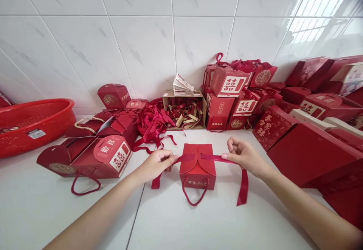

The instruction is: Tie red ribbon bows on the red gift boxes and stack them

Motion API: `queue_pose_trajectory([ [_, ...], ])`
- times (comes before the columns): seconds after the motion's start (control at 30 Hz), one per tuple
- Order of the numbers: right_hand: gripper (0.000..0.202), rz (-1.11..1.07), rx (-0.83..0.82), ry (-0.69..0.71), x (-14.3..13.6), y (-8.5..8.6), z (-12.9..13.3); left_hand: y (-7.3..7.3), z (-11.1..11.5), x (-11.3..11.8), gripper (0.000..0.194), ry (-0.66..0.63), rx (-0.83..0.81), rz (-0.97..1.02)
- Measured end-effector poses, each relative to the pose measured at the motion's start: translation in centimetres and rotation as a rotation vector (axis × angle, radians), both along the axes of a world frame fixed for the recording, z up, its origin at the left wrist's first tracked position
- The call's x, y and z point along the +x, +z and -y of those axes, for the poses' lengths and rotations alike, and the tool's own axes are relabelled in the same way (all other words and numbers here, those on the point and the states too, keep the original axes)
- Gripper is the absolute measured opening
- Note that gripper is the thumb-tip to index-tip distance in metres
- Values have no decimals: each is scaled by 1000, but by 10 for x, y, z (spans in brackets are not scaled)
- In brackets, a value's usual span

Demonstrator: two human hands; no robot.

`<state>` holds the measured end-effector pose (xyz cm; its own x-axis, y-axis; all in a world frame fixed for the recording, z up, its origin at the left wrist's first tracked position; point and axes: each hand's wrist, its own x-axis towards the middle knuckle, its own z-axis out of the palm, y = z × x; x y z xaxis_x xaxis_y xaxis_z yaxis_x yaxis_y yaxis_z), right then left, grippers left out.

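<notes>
A small red gift box [197,170] stands upright in front of me, its curved top flaps folded together and a twisted cord handle [194,204] hanging down its near side. A dark red satin ribbon [211,157] passes through slots in the lid and comes out to both sides. My left hand [161,163] pinches the ribbon left of the box, with a short tail dangling below. On the other side, my right hand [245,157] pinches the ribbon between thumb and fingers, and a longer tail [242,191] hangs from it. Neither hand touches the box.
Behind the box lie a heap of loose red ribbon [154,119] and an open carton [204,115] of cord handles, with printed cards [183,85] on it. Stacked gift boxes [228,83] stand at the wall, larger red boxes [306,148] at right. Left are more boxes [98,155] and a red basin [36,125].
</notes>
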<state>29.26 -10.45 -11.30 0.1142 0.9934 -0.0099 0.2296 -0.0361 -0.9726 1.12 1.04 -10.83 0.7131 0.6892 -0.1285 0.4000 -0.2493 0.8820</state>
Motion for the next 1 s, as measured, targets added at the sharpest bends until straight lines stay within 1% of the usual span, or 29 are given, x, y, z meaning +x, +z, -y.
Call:
queue_pose_trajectory([
  [0.13,55,53,54,11,5,-18,-6,1,4,2,43,-35,-42,-9],
  [0.23,56,58,87,14,5,-29,-10,4,10,1,44,-74,-70,-59],
  [0.33,55,67,69,39,6,-34,-11,9,13,-3,45,-131,-110,-131],
  [0.4,54,95,57,34,6,-35,-11,11,13,-4,45,-132,-93,-157],
  [0.43,52,144,64,-2,6,-33,-10,11,12,-4,45,-97,-52,-157],
  [0.47,48,224,84,-54,6,-30,-9,11,12,-4,43,-31,17,-148],
  [0.53,38,449,135,-164,3,-20,-3,13,14,-3,34,162,226,-117],
  [0.57,34,565,141,-191,0,-12,1,16,17,-2,30,252,341,-119],
  [0.6,32,659,120,-174,-3,-4,6,19,21,-2,27,309,438,-146],
  [0.63,32,719,66,-112,-6,4,11,23,27,-2,25,315,500,-201],
  [0.67,34,742,-15,-9,-9,11,17,27,34,-2,26,273,517,-283],
  [0.7,36,737,-104,116,-13,17,22,32,41,-3,29,200,494,-368],
  [0.77,32,676,-258,345,-17,23,30,38,55,-6,31,29,381,-465],
  [0.8,27,644,-305,402,-18,23,32,39,59,-8,27,-32,326,-473],
  [0.83,24,619,-331,416,-18,21,33,38,61,-9,23,-60,286,-471],
  [0.87,26,595,-341,404,-17,18,32,36,61,-10,21,-54,259,-471],
  [0.93,43,511,-349,378,-12,11,27,31,53,-11,28,22,194,-463],
  [1.0,56,372,-358,400,-6,5,20,25,41,-10,34,114,91,-381],
])
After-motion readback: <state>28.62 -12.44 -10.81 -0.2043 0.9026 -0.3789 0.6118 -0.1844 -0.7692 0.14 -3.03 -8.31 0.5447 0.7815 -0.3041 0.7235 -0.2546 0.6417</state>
